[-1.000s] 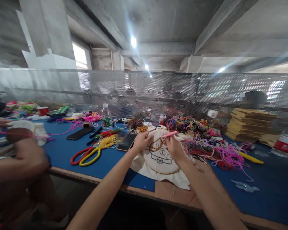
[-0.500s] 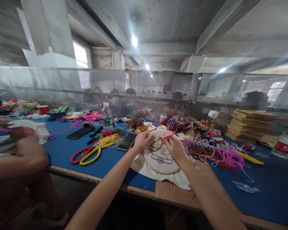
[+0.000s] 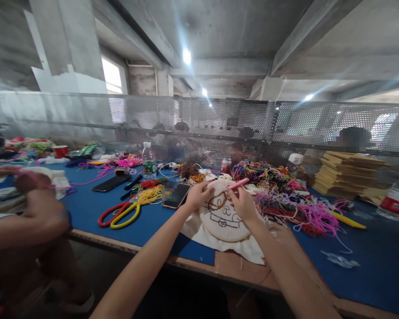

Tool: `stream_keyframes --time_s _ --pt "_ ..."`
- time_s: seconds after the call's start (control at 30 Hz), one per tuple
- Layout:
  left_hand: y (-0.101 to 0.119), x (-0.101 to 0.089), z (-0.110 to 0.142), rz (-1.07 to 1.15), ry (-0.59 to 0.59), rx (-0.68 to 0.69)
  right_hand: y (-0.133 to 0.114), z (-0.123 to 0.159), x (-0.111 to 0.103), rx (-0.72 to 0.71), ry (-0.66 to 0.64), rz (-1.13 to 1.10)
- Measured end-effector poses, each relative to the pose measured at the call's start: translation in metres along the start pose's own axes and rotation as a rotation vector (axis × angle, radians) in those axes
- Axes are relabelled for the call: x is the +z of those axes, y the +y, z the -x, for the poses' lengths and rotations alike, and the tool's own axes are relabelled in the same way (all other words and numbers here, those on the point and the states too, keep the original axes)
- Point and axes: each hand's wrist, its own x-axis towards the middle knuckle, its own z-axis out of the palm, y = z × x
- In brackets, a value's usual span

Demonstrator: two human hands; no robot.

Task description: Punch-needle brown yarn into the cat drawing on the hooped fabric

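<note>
A round embroidery hoop (image 3: pixel 231 235) with white cloth lies in front of me, its face marked with a dark line drawing. My left hand (image 3: pixel 199 195) is closed on the hoop's upper left rim. In my right hand (image 3: pixel 242 201), closed over the upper right of the cloth, is a pink pen-shaped punch needle (image 3: pixel 238 184), tilted with its far end up to the right. A loop of ochre yarn (image 3: pixel 216 206) lies on the cloth between my hands. The needle's working tip is too small to make out.
Left of the hoop are a phone (image 3: pixel 176 196) and large red-and-yellow-handled scissors (image 3: pixel 121 215). Tangled yarn (image 3: pixel 286 204) heaps up on the right, near a stack of yellow envelopes (image 3: pixel 346 173). A co-worker's arm (image 3: pixel 36 217) rests at the left. A bottle (image 3: pixel 148 159) stands behind.
My right hand has raised and tilted the pink punch needle up to the right. My left hand stays on the hoop. The co-worker's hand at the left has shifted slightly.
</note>
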Motion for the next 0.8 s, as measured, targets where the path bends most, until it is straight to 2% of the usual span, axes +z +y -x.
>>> stream_keyframes --time_s 0.27,0.8 --pt "0.0017 -0.0010 -0.0002 0.004 -0.010 -0.006 -0.0039 -0.0007 0.0037 0.124 0.030 -0.264" --pt "0.0022 -0.0018 0.0011 -0.007 -0.007 -0.006 -0.0043 0.0008 0.0027 0.097 0.048 -0.241"
